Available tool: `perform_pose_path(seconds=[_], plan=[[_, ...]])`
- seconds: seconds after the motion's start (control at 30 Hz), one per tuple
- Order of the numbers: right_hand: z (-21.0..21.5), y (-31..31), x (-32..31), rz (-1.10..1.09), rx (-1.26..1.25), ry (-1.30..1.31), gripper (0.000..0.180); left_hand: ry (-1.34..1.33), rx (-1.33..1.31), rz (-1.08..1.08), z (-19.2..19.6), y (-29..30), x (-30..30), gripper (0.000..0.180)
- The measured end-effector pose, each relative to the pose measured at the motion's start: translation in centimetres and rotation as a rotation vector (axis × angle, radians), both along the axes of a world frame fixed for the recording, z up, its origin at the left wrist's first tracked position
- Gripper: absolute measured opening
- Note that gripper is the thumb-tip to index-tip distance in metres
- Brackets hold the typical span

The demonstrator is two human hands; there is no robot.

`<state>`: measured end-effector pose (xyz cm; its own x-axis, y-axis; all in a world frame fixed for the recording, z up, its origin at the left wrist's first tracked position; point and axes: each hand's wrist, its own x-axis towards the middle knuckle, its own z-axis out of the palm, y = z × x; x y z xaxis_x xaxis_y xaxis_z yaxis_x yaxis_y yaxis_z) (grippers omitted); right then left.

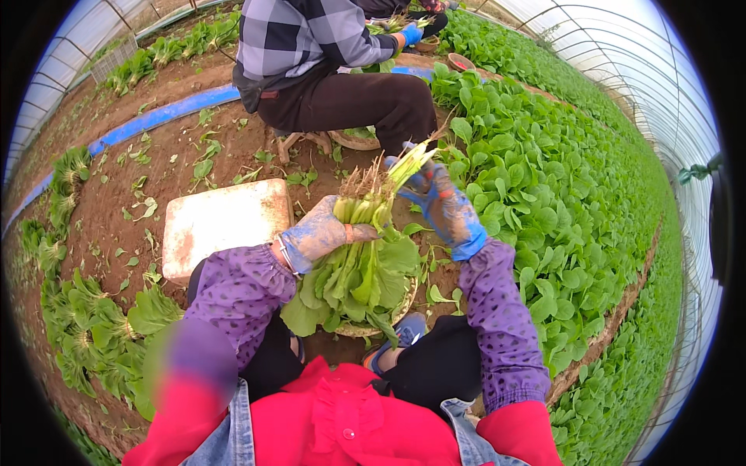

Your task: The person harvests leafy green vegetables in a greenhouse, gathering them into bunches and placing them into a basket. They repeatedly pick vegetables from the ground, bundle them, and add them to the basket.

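My left hand point(320, 233), in a dirty blue glove, grips a bunch of leafy greens point(359, 268) by its stems, roots up and leaves hanging down. My right hand point(444, 208), also in a blue glove, holds a few more green stalks point(408, 165) just above the bunch's root end. Beneath the bunch a woven basket point(373, 328) shows at its rim. Both my sleeves are purple with dots.
A white foam block point(221, 221) lies on the soil to my left. Another person in a checked shirt point(307, 39) sits ahead on a low stool. Cut greens point(93, 334) are piled at left; growing plants point(559, 194) fill the bed at right. A blue hose point(155, 116) crosses the ground.
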<state>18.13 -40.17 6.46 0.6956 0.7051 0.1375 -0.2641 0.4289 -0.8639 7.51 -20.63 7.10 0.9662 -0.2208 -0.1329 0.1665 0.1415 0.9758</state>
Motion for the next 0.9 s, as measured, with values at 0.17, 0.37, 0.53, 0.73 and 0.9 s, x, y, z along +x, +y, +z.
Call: perform_pose_path(seconds=[0.17,0.37,0.53,0.73,0.9], plan=[[-0.1,3.0,-1.6,-0.059,0.237,0.109,0.055,-0.033,-0.101,0.013,-0.4,-1.2,0.1,0.039],[2.6,1.4,-1.3,-0.408,-0.276,-0.300,0.032,-0.057,-0.266,0.183,0.3,-1.2,0.1,0.039],[1.3,4.1,-3.9,-0.480,-0.317,-0.435,0.029,-0.131,-0.228,0.431,-0.9,-1.5,0.7,0.027],[-1.0,4.4,-4.5,-0.582,-0.260,-0.514,0.025,-0.189,-0.233,0.539,-1.9,-3.3,1.3,0.027],[-0.2,5.1,-5.1,-0.481,-0.096,-0.265,0.028,-0.188,-0.178,0.471,-2.1,-3.2,1.3,0.029]])
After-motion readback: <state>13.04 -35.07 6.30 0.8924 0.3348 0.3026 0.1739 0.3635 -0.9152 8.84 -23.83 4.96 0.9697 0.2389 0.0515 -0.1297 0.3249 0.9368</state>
